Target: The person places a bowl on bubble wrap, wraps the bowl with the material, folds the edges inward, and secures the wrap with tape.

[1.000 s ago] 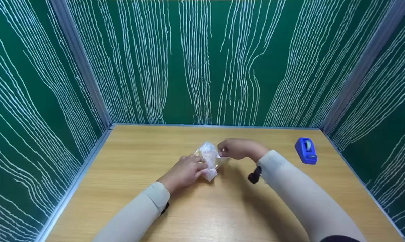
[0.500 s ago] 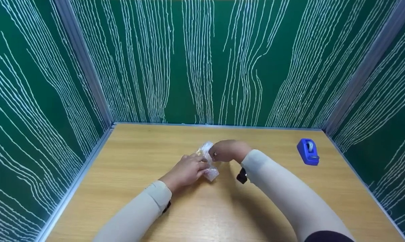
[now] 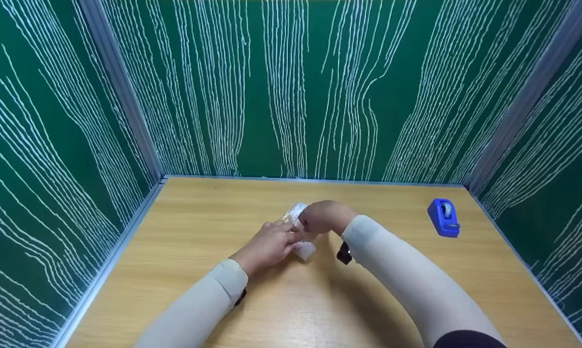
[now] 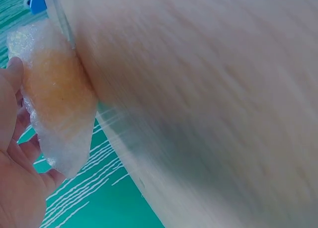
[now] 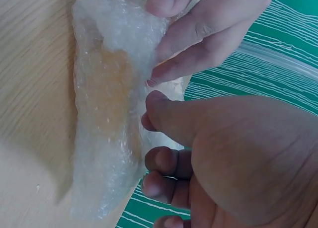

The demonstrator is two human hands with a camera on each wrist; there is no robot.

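A bubble wrap package (image 3: pixel 296 212), with something orange inside blurred by the wrap, lies on the wooden table. My left hand (image 3: pixel 270 241) holds it from the left; in the left wrist view my thumb lies on the near face of the wrapped bundle (image 4: pixel 57 89) and fingers reach behind it. From the right, my right hand (image 3: pixel 323 216) bends over the package. The right wrist view shows that hand's thumb and forefinger (image 5: pixel 159 111) pinched together at the side edge of the wrap (image 5: pixel 107 114), below the fingers of the left hand (image 5: pixel 208 32).
A blue tape dispenser (image 3: pixel 444 217) with a roll of tape stands at the table's right rear. Green panels (image 3: pixel 271 96) with white wavy lines close in the wooden table (image 3: pixel 199 203) at the back and both sides, with metal posts at the corners.
My right hand has moved left from beside the package to over its right side, covering more of it. My left hand stays about where it was on the package.
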